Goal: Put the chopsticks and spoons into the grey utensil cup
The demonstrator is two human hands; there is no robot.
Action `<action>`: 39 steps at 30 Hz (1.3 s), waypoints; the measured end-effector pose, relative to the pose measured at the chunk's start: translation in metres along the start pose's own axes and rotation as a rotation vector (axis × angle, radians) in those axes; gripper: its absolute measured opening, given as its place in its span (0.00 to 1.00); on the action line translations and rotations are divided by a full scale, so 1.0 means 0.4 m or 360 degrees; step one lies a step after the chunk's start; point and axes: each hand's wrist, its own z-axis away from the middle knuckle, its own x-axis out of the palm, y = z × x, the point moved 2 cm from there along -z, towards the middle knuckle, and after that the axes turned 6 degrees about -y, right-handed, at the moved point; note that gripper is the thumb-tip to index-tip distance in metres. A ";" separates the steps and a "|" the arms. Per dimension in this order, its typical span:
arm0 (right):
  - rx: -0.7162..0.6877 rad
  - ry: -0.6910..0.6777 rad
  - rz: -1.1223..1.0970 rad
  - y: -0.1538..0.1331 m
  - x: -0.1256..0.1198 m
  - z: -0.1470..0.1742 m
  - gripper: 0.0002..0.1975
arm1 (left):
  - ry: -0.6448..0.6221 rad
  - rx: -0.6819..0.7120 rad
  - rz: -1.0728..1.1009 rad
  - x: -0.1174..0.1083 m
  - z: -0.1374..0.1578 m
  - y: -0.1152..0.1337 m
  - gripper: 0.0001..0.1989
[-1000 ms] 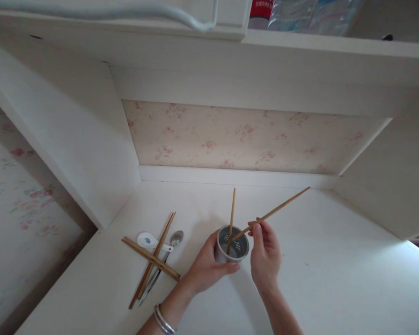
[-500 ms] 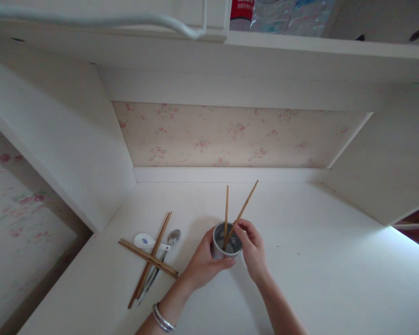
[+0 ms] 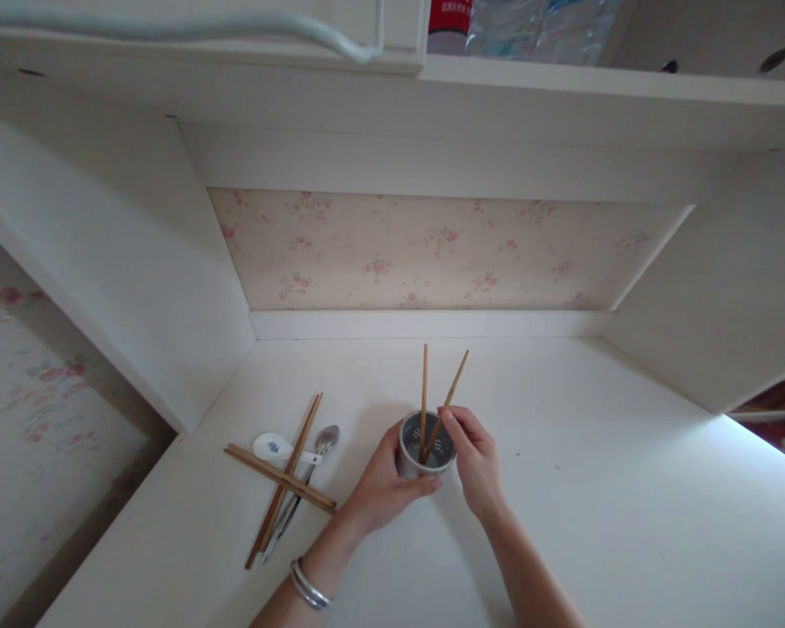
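A grey metal utensil holder (image 3: 411, 469) with small drain holes stands on the white desk, with my left hand (image 3: 387, 480) wrapped round its left and near side. Two wooden chopsticks are inside it. One chopstick (image 3: 425, 375) rises nearly upright and leans on the far rim. My right hand (image 3: 472, 449) pinches the other chopstick (image 3: 456, 380) between thumb and fingers at the right rim; it tilts to the right. To the left lie crossed wooden chopsticks (image 3: 262, 464), a white ceramic spoon (image 3: 273, 447) with a blue pattern and a metal spoon (image 3: 328, 438), partly overlapping.
The white desk (image 3: 602, 506) runs to a low back ledge (image 3: 432, 325). A side panel (image 3: 137, 288) rises at the left and another panel (image 3: 726, 288) at the right. Overhead, a shelf (image 3: 595, 83) holds plastic bottles (image 3: 503, 30); a white cable (image 3: 170, 24) crosses in front.
The chopstick in my right hand has swung more upright, its top moving left and slightly down. My left hand keeps its hold on the utensil holder. The view has shifted slightly.
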 end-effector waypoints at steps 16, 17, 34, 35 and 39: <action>0.0204 -0.0042 -0.0137 -0.014 -0.002 0.004 0.13 | -0.0148 -0.0079 0.0015 0.015 0.001 0.027 0.40; 0.0217 -0.0053 -0.0138 -0.013 -0.002 0.005 0.13 | -0.0145 -0.0082 0.0017 0.015 0.001 0.024 0.41; 0.0284 -0.0085 -0.0181 -0.011 -0.010 -0.001 0.14 | -0.0191 -0.0101 -0.0037 0.012 0.003 0.024 0.38; 0.0294 -0.0097 -0.0177 -0.013 -0.010 -0.001 0.15 | -0.0197 -0.0107 -0.0042 0.012 0.003 0.026 0.38; 0.0259 -0.0135 -0.0130 -0.027 -0.010 -0.001 0.15 | -0.0217 -0.0100 -0.0058 0.011 0.002 0.031 0.38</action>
